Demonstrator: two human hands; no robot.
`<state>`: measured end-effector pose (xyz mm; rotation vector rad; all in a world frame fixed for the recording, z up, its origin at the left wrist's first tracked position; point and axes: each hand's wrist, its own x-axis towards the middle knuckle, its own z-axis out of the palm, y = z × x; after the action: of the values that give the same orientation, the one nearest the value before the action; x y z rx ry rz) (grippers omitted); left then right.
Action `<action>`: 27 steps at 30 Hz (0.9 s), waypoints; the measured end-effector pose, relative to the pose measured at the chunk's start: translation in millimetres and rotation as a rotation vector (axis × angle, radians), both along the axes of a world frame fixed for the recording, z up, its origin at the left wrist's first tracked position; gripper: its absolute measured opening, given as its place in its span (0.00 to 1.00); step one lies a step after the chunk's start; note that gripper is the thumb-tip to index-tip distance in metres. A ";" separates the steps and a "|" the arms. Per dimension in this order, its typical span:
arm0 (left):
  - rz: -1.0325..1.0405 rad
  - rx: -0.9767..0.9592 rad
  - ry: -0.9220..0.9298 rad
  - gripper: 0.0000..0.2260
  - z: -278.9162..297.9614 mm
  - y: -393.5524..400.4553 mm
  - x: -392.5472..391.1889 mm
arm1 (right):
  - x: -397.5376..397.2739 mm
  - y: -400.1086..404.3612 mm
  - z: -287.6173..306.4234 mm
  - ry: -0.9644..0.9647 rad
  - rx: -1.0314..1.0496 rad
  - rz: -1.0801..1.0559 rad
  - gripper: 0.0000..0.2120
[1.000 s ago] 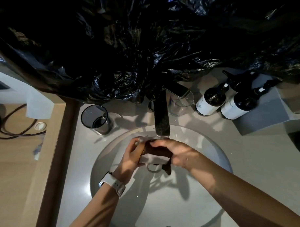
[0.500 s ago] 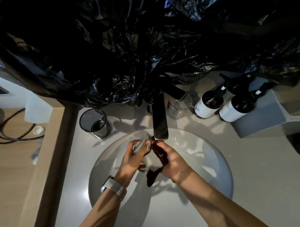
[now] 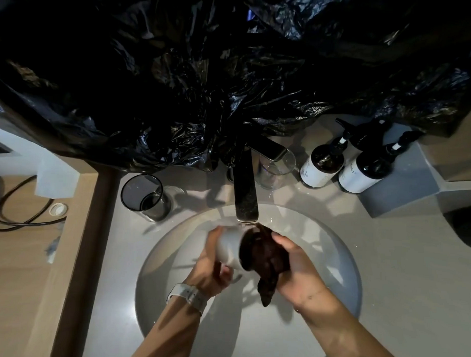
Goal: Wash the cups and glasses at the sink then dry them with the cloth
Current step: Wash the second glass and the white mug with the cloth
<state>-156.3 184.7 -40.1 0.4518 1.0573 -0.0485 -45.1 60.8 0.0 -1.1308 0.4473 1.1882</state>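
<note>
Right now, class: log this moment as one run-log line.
left hand: holds cup | right hand: scrubs with cloth | place: sink, under tap

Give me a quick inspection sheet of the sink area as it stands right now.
Surface: pale counter around a round white basin.
Job's things: white cup held on its side under the tap; dark cloth pushed into its mouth; dark-rimmed glass left of the tap, clear glass behind it.
Clutter: two pump bottles at the back right.
Hands: left hand grips the cup; right hand grips the cloth.
Cables: black cable on the wooden shelf, left.
Surroundings: black plastic sheeting hangs above.
</note>
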 end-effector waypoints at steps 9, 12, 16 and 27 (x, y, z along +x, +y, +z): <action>0.131 -0.303 0.073 0.29 -17.5 3.3 14.0 | 22.4 -45.8 24.7 0.070 0.165 -0.286 0.24; 0.143 -0.355 0.051 0.32 -14.7 1.3 20.7 | 23.9 -51.6 25.3 0.119 0.203 -0.357 0.27; 0.234 -0.452 -0.060 0.33 -9.6 -2.5 22.9 | 23.6 -46.8 32.4 -0.060 0.260 -0.294 0.18; 0.210 -0.428 -0.021 0.30 -8.6 -2.6 17.1 | 31.2 -16.3 54.8 -0.066 0.290 -0.337 0.19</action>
<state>-139.1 182.1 -48.8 -0.0458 1.0351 -0.0807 -13.9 44.5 54.8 -0.8047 0.3827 0.8845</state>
